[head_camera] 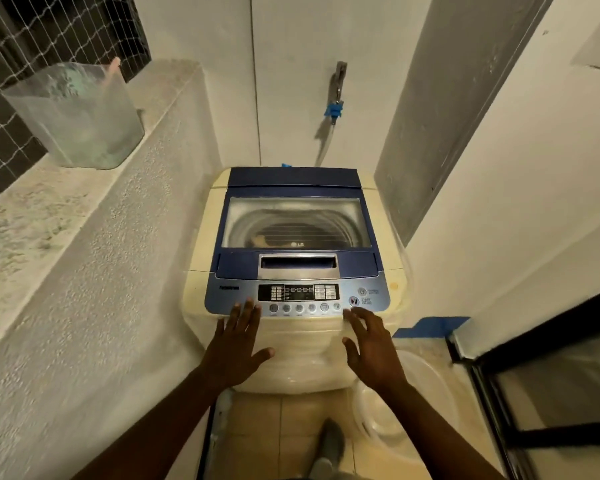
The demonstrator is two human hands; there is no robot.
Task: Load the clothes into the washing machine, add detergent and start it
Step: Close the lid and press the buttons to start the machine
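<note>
The left hand (235,344) is spread flat, fingers apart and holding nothing, with its fingertips (248,304) at the front edge of the control panel (297,297), near the panel's left end. The right hand (370,344) is likewise open, fingers fanned and slightly curled, empty; its longest fingertips (347,315) lie just below the start/pause button (353,301). Whether either hand actually presses on the machine cannot be told. Both forearms reach in from the bottom of the head view.

The washing machine (293,271) is a cream top-loader standing in a narrow nook between a rough plastered ledge (94,216) on the left and a white wall (499,188) on the right. Its blue-framed lid (297,223) is down, and through the clear window the drum shows, with a bit of pale tan cloth (258,241) lying low inside. A silver recessed handle (298,264) sits at the lid's front, just behind the panel. A power button (362,291) is above the start/pause one.

On the ledge stands a translucent plastic container (77,116), greenish residue on its walls, close to a netted window (32,46). A tap (338,84) with a blue fitting is mounted on the back wall above the machine. On the tiled floor to the right lies a round white basin (409,400), partly behind the right forearm. A grey shoe (329,445) shows at the bottom.
</note>
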